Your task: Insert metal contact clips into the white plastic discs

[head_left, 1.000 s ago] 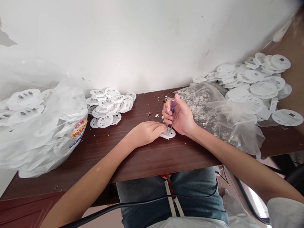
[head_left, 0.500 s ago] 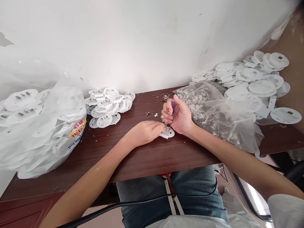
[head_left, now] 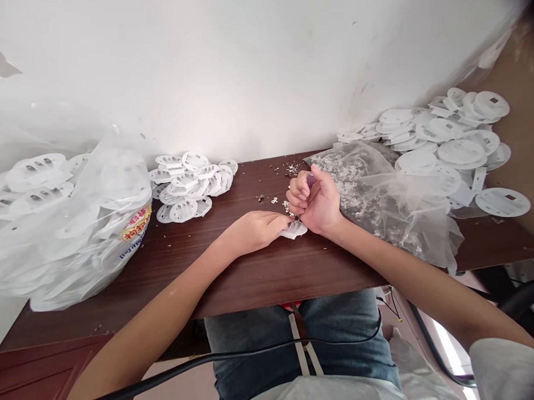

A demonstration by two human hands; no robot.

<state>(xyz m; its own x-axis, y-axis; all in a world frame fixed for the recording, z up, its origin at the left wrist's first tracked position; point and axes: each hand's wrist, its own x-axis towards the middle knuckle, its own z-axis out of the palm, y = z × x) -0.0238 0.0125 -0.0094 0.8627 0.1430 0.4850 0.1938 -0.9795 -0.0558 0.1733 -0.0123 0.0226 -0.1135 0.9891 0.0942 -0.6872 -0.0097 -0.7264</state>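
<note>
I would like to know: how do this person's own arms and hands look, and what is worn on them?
The left hand and right hand are bare, and so are both forearms. A plain, pale grey sleeve shows on the right arm; no sleeve of the left arm is in view.

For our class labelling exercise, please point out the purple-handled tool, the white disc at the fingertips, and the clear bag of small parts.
Purple-handled tool [head_left: 310,179], head view: visible part of handle.
White disc [head_left: 297,230], head view: exposed upper face.
Clear bag of small parts [head_left: 409,196], head view: crumpled plastic near the middle.
</note>
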